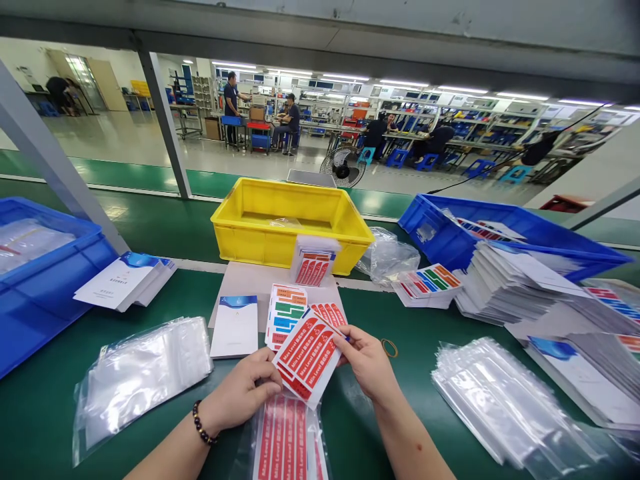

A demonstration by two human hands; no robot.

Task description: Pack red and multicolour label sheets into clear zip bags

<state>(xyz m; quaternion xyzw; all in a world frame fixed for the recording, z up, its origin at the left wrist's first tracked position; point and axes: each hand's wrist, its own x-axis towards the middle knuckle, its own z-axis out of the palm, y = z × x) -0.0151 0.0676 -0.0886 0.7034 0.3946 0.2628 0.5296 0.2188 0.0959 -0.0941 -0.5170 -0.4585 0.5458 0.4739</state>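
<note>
Several red-and-white label sheets [310, 353], printed "Max Level" and "Min Level", are fanned out between my hands. My right hand [367, 360] pinches their right edge between thumb and fingers. At the lower left corner, the curled fingers of my left hand [245, 390] close on the sheets. Just below lies a clear plastic bag [317, 443] with more red labels inside. Beyond the held sheets rest a multicoloured label sheet [287, 310] and more red labels. A white booklet [234, 327] with a blue top lies left of these.
A yellow bin [290, 240] stands ahead, with bagged labels [314, 263] against its front. Blue bins [45, 287] flank both sides. Clear bags lie stacked left [145, 373] and right [505, 400]. Booklet stacks [505, 287] crowd the right; a rubber band [390, 347] lies near my right hand.
</note>
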